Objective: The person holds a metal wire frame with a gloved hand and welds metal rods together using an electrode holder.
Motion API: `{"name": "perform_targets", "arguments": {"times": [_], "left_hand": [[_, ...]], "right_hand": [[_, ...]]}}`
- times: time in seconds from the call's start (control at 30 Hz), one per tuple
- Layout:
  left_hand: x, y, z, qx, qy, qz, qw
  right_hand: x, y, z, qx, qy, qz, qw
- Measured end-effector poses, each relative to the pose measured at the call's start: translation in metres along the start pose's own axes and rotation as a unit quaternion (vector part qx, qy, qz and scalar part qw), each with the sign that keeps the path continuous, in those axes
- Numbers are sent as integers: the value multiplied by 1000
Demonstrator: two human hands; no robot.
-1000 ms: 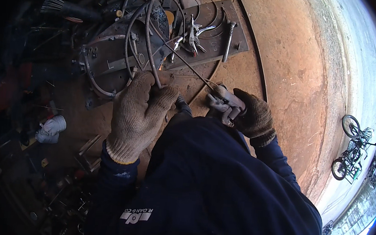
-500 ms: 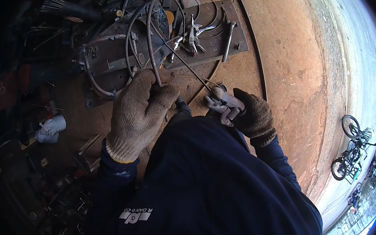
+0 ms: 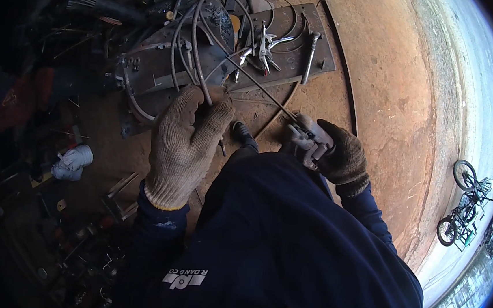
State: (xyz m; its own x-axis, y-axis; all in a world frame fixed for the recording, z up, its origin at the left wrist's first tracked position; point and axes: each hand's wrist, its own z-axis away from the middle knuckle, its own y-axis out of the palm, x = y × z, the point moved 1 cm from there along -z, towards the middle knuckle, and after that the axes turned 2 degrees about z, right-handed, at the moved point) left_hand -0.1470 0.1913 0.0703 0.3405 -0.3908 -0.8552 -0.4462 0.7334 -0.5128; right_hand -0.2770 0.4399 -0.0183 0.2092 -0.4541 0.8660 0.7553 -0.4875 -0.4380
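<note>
My left hand [image 3: 185, 143], in a knitted work glove, is closed around the lower end of a curved metal rod [image 3: 196, 40] that arches over the bench in a loop. My right hand [image 3: 343, 156], in a darker glove, grips a worn grey clamp-like tool [image 3: 312, 140]. A thin straight rod [image 3: 260, 88] runs from the tool's jaw end up and left, passing behind the loop. Silver locking pliers [image 3: 264, 50] lie beyond my hands on a dark steel plate [image 3: 317, 58], with a hammer [image 3: 311, 58] beside them.
A curved metal frame [image 3: 129, 90] sits on the bench at the left. A wire brush [image 3: 90, 4] is at the far left. Whitish cloth [image 3: 73, 160] lies on the floor left of me. A long dark bar [image 3: 345, 75] lies on the ground; a bicycle [image 3: 467, 200] stands far right.
The view has shifted slightly, so most things appear a little farther right. Both hands keep their holds, and the right hand with the tool has moved slightly right.
</note>
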Motion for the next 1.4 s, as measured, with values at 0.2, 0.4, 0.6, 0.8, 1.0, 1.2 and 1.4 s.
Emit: {"name": "perform_targets", "arguments": {"times": [0.2,0.4,0.6,0.8,1.0,1.2,1.4], "left_hand": [[2,-15,5,-76,45,-82,993],[17,-22,11,-125,54,-20,991],[46,-29,13,-110,-57,288,949],[68,-37,10,-113,-83,401,905],[22,-17,-4,-51,-7,222,974],[-2,20,-9,-56,171,-112,977],[3,37,1,-86,193,-102,972]], "right_hand": [[-15,6,6,-46,39,20,998],[-14,0,6,-39,16,49,998],[-23,1,5,-40,44,-18,998],[-38,0,7,-18,17,-23,999],[-36,-3,7,-21,0,77,997],[-42,6,4,-30,-13,87,996],[-21,8,-1,-18,-8,71,997]]}}
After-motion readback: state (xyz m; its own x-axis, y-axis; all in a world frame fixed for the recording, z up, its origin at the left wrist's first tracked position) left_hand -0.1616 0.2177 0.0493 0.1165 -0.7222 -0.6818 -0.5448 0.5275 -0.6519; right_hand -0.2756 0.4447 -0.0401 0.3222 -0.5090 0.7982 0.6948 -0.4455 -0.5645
